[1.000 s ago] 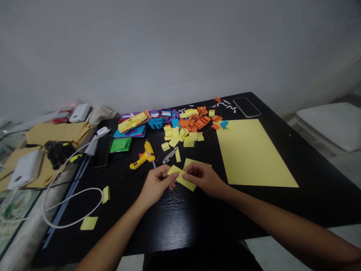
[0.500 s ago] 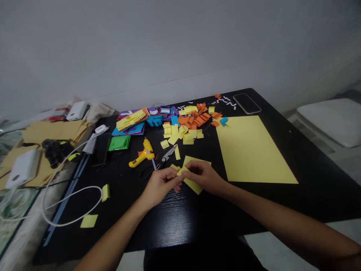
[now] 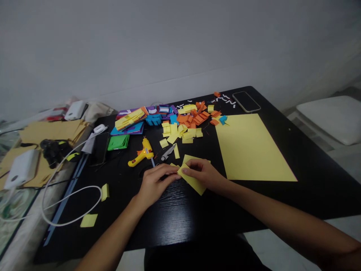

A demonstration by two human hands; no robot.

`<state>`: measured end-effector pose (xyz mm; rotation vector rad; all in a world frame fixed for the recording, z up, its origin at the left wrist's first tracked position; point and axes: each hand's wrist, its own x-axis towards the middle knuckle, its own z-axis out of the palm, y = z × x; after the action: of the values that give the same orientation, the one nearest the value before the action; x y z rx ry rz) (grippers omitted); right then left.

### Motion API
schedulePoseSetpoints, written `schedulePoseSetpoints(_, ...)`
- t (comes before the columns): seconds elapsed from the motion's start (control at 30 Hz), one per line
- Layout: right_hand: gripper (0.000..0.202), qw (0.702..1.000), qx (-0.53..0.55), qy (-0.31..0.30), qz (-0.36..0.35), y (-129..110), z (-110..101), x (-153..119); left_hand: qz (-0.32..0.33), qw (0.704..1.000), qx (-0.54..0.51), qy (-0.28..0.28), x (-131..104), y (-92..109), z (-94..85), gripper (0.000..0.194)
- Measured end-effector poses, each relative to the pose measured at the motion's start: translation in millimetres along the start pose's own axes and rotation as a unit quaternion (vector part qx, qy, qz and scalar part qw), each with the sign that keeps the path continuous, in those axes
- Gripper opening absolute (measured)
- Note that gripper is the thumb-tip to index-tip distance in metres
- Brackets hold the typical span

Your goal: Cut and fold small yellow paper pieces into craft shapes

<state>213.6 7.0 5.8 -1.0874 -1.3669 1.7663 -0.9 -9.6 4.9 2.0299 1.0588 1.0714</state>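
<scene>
Evidently, several yellow pieces had been folded; a yellow card was pinched by fingers of the right hand; grip of left hand undetermined; large sheet was left unfolded.

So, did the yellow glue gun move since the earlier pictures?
No. Judged against the green papers, the yellow glue gun lies in the same spot, shifted no way; only the whole view slid a little.

2 hnds, 1 glue gun, 1 scis.
</scene>
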Motion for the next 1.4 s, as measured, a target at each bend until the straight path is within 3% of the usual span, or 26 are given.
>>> schedulePoseSetpoints(0.17, 0.033, 1.000, 0.014, -0.009, 0.004, 3, 1, 0, 0.046, 0.999, 0.017, 0.006, 0, 2, -0.3, 0.019)
schedulePoseSetpoints(0.9, 0.032, 0.999, -0.032, -0.004, -0.018, 2, -1, 1, 0.003, 0.999, 0.034, -0.007, 0, 6, -0.7, 0.014)
schedulePoseSetpoints(1.4, 0.032, 0.997, -0.048, 0.036, -0.047, 7, 0, 2, -0.096, 0.995, 0.027, -0.023, 3, 9, 1.9, 0.020)
